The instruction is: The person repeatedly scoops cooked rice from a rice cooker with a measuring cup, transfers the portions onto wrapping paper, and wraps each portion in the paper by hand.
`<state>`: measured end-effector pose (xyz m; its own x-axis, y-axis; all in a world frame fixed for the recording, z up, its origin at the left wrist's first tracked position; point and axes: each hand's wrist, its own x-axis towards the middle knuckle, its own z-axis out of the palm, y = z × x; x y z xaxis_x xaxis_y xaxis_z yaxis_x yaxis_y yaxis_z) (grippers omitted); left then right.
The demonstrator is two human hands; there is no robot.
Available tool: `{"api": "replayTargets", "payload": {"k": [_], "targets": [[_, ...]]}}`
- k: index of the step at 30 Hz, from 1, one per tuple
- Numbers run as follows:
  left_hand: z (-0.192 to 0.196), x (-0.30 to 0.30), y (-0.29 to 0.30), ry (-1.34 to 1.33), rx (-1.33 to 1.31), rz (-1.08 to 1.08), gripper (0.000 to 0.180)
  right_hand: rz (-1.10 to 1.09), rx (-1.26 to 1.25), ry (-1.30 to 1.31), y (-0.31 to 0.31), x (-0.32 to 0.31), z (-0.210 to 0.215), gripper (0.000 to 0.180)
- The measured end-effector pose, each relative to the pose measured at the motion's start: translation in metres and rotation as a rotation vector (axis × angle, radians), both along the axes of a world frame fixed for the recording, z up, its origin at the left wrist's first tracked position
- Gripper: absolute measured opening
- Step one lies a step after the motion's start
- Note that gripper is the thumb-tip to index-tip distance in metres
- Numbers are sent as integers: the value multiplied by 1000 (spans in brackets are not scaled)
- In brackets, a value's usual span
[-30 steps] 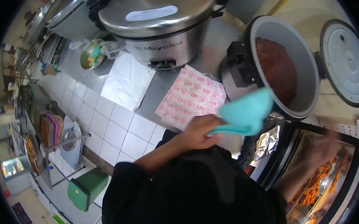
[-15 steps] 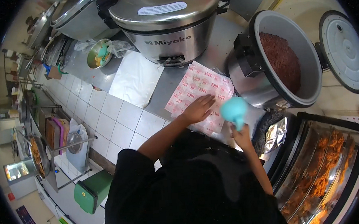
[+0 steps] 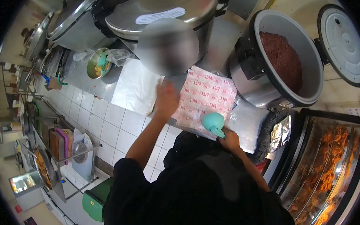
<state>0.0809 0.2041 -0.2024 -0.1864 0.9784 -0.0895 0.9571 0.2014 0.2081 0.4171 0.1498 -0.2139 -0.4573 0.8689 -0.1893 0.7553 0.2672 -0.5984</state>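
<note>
scoop: teal plastic scoop [image 3: 213,123], held by handle in right hand [image 3: 230,140], grip clenched on it; bowl looks empty, over near edge of wrapper
wrapper: red-print paper sheet [image 3: 206,96] flat on worktop [image 3: 139,86], nothing on it yet
left hand [image 3: 166,100]: on sheet's left edge; grip state can't tell
cooker: open pot [image 3: 286,60] w/ reddish-brown rice, right of sheet
progress: sheet laid out; scooping + wrapping prob. still to do

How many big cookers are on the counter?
2: a closed steel cooker at the top middle, and an open cooker of reddish grain at the right. A third may sit at the top left, cut off.
</note>
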Motion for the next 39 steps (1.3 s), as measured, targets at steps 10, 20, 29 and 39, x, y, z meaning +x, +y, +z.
{"api": "replayTargets", "payload": {"k": [10,20,29,39], "targets": [[-19,54,40,280,63,-295,52,47,-154,-177,6,-4,12,48],[19,44,41,134,-698,-262,59,11,-132,-152,2,-5,16,39],[20,19,6,57,-558,-239,56,95,16,-144,0,11,3,41],[-23,104,-41,-620,1,-804,47,261,205,-118,-17,31,-5,53]]}}
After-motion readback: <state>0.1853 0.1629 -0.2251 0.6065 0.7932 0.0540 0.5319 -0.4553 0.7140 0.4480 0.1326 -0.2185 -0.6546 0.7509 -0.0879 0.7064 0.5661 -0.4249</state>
